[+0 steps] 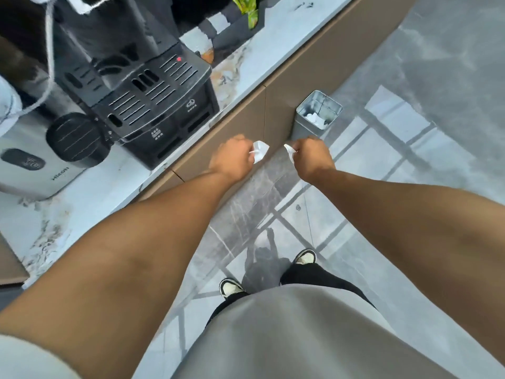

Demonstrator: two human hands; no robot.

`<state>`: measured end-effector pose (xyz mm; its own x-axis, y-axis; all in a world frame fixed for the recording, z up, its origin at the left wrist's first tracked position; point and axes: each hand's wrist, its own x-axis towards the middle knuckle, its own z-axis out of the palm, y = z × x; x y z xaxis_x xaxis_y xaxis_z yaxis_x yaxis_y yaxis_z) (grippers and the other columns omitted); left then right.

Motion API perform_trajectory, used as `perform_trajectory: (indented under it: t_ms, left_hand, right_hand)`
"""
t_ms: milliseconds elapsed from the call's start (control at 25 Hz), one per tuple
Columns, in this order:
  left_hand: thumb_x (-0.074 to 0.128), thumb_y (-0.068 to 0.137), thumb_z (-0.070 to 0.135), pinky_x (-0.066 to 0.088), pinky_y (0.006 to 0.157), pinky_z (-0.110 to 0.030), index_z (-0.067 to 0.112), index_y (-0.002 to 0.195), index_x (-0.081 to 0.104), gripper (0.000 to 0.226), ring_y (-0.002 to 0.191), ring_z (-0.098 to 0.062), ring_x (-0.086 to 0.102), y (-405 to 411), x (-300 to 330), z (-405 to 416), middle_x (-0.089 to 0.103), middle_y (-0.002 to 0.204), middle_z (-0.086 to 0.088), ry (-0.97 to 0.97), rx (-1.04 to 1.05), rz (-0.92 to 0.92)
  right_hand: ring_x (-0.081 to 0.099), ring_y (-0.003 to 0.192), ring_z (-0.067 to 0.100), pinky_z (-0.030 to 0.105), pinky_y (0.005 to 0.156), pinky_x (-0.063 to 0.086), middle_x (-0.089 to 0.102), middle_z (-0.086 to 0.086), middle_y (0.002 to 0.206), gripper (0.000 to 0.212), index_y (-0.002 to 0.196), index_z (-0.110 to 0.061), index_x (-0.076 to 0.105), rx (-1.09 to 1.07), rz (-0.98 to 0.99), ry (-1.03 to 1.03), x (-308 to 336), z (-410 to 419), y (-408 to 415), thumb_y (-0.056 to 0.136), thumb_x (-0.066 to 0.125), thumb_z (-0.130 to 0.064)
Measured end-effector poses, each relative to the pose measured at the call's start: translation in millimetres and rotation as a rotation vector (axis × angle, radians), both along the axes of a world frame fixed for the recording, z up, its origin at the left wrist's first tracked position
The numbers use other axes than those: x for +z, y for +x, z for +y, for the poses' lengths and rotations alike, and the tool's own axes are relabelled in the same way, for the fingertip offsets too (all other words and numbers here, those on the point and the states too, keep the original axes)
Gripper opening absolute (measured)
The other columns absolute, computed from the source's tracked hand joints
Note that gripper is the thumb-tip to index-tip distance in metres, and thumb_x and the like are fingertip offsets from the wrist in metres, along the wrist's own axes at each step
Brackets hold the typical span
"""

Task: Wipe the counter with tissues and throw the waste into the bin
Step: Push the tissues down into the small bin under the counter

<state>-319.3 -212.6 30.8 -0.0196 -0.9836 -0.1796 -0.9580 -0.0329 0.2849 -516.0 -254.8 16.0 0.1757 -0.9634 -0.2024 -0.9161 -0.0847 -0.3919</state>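
The left hand (232, 157) was closed into a loose fist, pinching a small piece of white tissue (259, 151) that stuck out toward the right from between its fingers. The right hand (313, 157) was closed in the same way on a second, narrower scrap of tissue (289, 151), which pointed back toward the left, so the two pieces faced each other with a clear gap between them. Both hands were held out in front of the body, past the counter's edge, in front of the brown cabinet front (246, 127) and above the glossy grey floor (410, 160). Just beyond the right hand stood the bin (318, 113), a small square metal container set on the floor against the cabinet, open at the top, with crumpled white tissue already lying inside. To the left ran the pale marbled counter (254, 56), which showed brownish stains near its middle. On it sat a black coffee machine (142, 94) with a slotted drip tray, and beside that, further left, a silver appliance (30, 170) with a black round part on top. Below the arms, a grey shirt, black trousers and two black-and-cream shoes (231, 287) were in view.
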Motion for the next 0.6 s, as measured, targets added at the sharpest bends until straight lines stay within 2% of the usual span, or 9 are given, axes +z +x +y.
perform_trajectory:
  t_ms: [200, 360, 480, 600]
  left_hand:
    - [0.049, 0.094, 0.022, 0.046, 0.078, -0.039, 0.012, 0.11, 0.064, 0.024, 0.101, -0.038, 0.06, -93, 4, -69, 0.06, 0.112, -0.011, -0.004, -0.01, 0.024]
    - [0.049, 0.094, 0.021, 0.052, 0.085, -0.046, 0.013, 0.108, 0.064, 0.022, 0.1, -0.039, 0.061, -149, 7, -118, 0.061, 0.112, -0.01, 0.013, -0.007, 0.037]
    - [0.05, 0.094, 0.02, 0.052, 0.083, -0.046, 0.012, 0.104, 0.064, 0.019, 0.098, -0.039, 0.062, -174, 0, -153, 0.061, 0.109, -0.01, 0.006, -0.025, 0.02]
    - [0.052, 0.093, 0.021, 0.052, 0.082, -0.045, 0.014, 0.103, 0.064, 0.017, 0.096, -0.037, 0.063, -194, -14, -195, 0.062, 0.108, -0.008, 0.006, -0.02, 0.017]
  right_hand:
    - [0.06, 0.093, 0.041, 0.036, 0.079, 0.051, 0.061, 0.02, 0.1, 0.027, 0.087, -0.007, 0.068, -0.075, -0.009, 0.002, 6, -60, -95, 0.097, 0.052, -0.026]
    - [0.06, 0.1, 0.041, 0.039, 0.087, 0.051, 0.06, 0.022, 0.109, 0.02, 0.103, -0.005, 0.069, -0.086, -0.012, 0.004, 4, -107, -162, 0.093, 0.052, -0.011]
    - [0.059, 0.098, 0.041, 0.038, 0.083, 0.051, 0.059, 0.021, 0.107, 0.019, 0.102, -0.004, 0.066, -0.096, 0.017, 0.009, -4, -133, -196, 0.09, 0.052, -0.004]
    - [0.059, 0.093, 0.04, 0.033, 0.074, 0.044, 0.059, 0.02, 0.102, 0.016, 0.098, -0.003, 0.066, -0.108, 0.012, 0.013, -18, -168, -221, 0.091, 0.051, -0.003]
